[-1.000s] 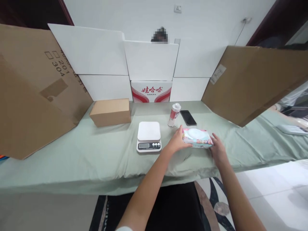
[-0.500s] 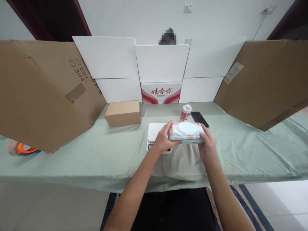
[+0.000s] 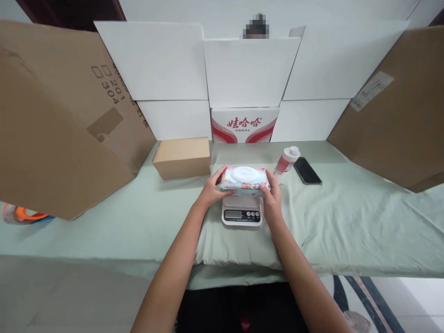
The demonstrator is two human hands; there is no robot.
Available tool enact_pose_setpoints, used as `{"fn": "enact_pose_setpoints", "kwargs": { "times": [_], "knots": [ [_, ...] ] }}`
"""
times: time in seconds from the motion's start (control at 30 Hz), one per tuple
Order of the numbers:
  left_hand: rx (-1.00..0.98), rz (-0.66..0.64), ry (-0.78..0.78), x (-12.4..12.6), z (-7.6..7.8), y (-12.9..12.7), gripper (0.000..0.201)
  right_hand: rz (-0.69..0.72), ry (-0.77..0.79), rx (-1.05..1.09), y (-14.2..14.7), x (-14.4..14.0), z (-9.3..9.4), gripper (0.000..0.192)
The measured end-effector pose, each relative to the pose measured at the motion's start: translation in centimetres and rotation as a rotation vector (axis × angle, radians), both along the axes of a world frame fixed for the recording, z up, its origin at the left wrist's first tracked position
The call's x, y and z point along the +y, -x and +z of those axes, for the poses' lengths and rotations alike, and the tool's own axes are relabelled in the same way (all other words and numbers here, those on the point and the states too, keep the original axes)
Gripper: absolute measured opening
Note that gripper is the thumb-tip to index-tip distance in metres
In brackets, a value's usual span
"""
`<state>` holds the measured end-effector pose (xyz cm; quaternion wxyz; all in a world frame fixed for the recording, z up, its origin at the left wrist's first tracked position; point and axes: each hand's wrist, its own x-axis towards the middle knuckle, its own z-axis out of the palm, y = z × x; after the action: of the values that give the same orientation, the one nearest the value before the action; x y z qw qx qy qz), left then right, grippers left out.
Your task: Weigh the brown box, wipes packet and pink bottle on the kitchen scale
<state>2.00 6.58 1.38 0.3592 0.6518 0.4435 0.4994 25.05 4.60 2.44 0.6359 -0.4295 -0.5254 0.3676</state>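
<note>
Between my two hands is a pack of wet wipes (image 3: 244, 179) with a white oval lid and a colourful wrapper. My left hand (image 3: 212, 188) grips its left end, and my right hand (image 3: 272, 194) grips its right end. The pack is over a white kitchen scale (image 3: 242, 217) and hides most of its platform; whether it touches the platform I cannot tell. The scale's dark display and buttons show below the pack. Just right of my right hand stands a white bottle with a pink label (image 3: 286, 160), its lower part partly hidden.
A black phone (image 3: 307, 170) lies right of the bottle. A small brown box (image 3: 183, 159) sits left of the scale. Tape rolls (image 3: 24, 214) lie at the far left. White panels and large cardboard sheets (image 3: 62, 125) wall in the green-covered table. A person's head shows behind.
Both hands have carried the wipes pack left, from beside the scale to over it. The scale's display has come into view. The camera view has also shifted.
</note>
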Motion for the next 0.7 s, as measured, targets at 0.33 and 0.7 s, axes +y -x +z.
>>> {"fn": "enact_pose_setpoints", "kwargs": {
  "times": [0.33,0.7],
  "knots": [
    [-0.179,0.038,-0.007,0.2,-0.3,3.1,0.132,-0.121,0.002,0.216,-1.3,1.2,-0.8,0.054],
    [-0.038,-0.015,-0.062,0.0,-1.4,1.3,0.133,-0.027,0.060,0.231,-1.5,1.4,-1.3,0.060]
  ]
}}
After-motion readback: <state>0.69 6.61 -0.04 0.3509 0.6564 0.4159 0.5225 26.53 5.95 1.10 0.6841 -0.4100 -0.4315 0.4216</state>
